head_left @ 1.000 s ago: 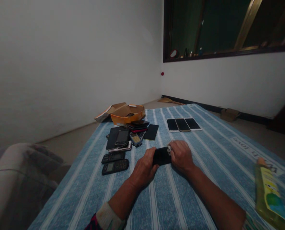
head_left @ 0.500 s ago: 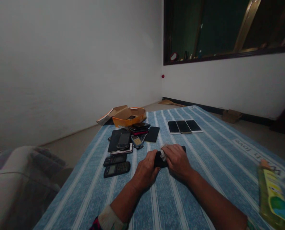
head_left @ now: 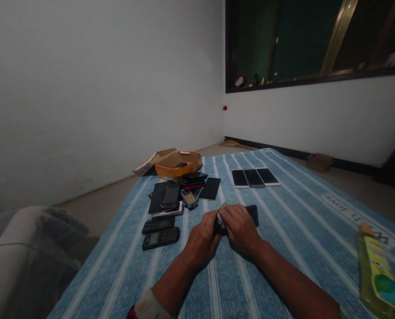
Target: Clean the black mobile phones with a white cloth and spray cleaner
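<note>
A black phone (head_left: pixel 252 214) lies sideways between my hands, low over the striped cloth. My left hand (head_left: pixel 202 235) grips its left end, fingers along the far edge and thumb on the near side. In my right hand (head_left: pixel 240 227) is a crumpled whitish cloth or tissue (head_left: pixel 221 217), pressed on the phone near its left end; the fingers hide most of it. Left of my hands, two keypad phones (head_left: pixel 160 237) lie one behind the other. Behind them is a cluster of phones, with a dark touchscreen phone (head_left: pixel 170 196) and a small blue-grey keypad phone (head_left: pixel 188 198) on top.
An open orange cardboard box (head_left: pixel 179 170) stands at the far left of the striped cloth (head_left: pixel 197 283). Three phones (head_left: pixel 254 177) lie in a row farther back. A bottle of yellow liquid (head_left: pixel 378 274) lies at the right. Draped fabric (head_left: pixel 27 261) is at the left.
My right hand has slid left along the phone with the whitish cloth, uncovering more of the phone's right end. My left hand keeps its grip. The view has shifted slightly.
</note>
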Demonstrator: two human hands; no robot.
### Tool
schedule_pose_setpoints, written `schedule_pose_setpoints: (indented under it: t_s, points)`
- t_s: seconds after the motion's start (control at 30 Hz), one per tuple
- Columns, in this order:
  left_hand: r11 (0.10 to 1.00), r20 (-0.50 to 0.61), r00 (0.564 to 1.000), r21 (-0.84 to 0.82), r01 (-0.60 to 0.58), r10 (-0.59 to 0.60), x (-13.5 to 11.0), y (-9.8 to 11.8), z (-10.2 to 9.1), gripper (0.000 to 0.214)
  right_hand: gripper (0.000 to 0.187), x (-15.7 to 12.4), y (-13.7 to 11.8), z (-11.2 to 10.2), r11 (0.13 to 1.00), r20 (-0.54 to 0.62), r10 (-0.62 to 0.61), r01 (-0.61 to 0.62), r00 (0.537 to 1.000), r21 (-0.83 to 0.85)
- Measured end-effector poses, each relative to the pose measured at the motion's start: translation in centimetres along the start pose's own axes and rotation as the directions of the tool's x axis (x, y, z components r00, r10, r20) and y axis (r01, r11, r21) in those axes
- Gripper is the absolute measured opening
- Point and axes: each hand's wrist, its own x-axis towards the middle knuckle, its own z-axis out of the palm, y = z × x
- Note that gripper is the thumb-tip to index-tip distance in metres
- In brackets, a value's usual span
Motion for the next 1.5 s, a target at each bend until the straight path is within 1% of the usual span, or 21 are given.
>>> schedule_pose_setpoints:
  t_s: [0.17,0.33,0.43,0.53,0.63,0.7,0.77,0.9,1.03,1.13,1.33,1.5]
  points:
    - [0.999,0.009,0.999,0.027,0.036,-0.036,0.0,0.0,-0.1,0.060,0.022,0.0,0.8,-0.5,0.999,0.009,0.035,-0.035,0.999,-0.003]
    - [0.999,0.011,0.999,0.017,0.043,-0.043,-0.1,-0.3,-0.1,0.057,0.019,-0.2,1.1,-0.3,0.998,-0.002,0.052,-0.052,0.999,-0.022]
    - [0.999,0.014,0.999,-0.001,0.048,-0.048,-0.3,-0.8,0.0,0.063,0.019,-0.3,1.1,-0.2,0.999,-0.016,0.044,-0.045,0.999,-0.016]
    - [0.994,0.002,0.994,-0.014,0.111,-0.111,-0.4,-1.2,0.0,0.070,0.020,-0.3,1.0,-0.2,0.999,-0.028,0.036,-0.036,0.999,-0.017]
    - [0.986,0.010,0.986,-0.005,0.164,-0.164,-0.4,-1.0,-0.3,0.061,0.020,-0.2,0.8,-0.4,0.999,-0.044,0.031,-0.032,0.999,-0.024]
    - [0.988,0.010,0.989,0.026,0.149,-0.149,-0.3,-0.8,-0.5,0.051,0.020,-0.2,0.7,-0.5,0.999,-0.049,0.030,-0.031,0.998,-0.020]
    - [0.990,0.006,0.992,0.067,0.125,-0.126,-0.2,-0.7,-0.6,0.045,0.020,-0.2,0.5,-0.5,1.000,-0.051,0.028,-0.028,0.998,-0.010]
    - [0.989,-0.009,0.995,0.115,0.096,-0.095,-0.2,-0.7,-0.7,0.041,0.022,-0.2,-0.2,-0.2,1.000,-0.061,0.006,-0.005,0.998,0.016]
    - [0.993,-0.003,0.998,0.107,0.055,-0.055,-0.2,-0.5,-0.6,0.036,0.024,0.0,-1.1,0.1,0.999,-0.064,-0.014,0.016,0.998,0.031]
    - [0.993,-0.010,0.999,0.109,0.040,-0.039,-0.2,-0.4,-0.6,0.033,0.023,0.2,-1.4,0.1,0.999,-0.065,-0.024,0.026,0.998,0.034]
    - [0.990,-0.006,0.997,0.119,0.072,-0.072,-0.1,-0.3,-0.6,0.019,0.020,0.2,-0.6,-0.3,0.999,-0.025,-0.046,0.047,0.999,0.028]
    - [0.980,0.000,0.992,0.157,0.121,-0.122,-0.2,-0.6,-0.5,0.021,0.021,-0.1,0.6,-0.6,0.999,-0.020,-0.018,0.018,1.000,0.032]
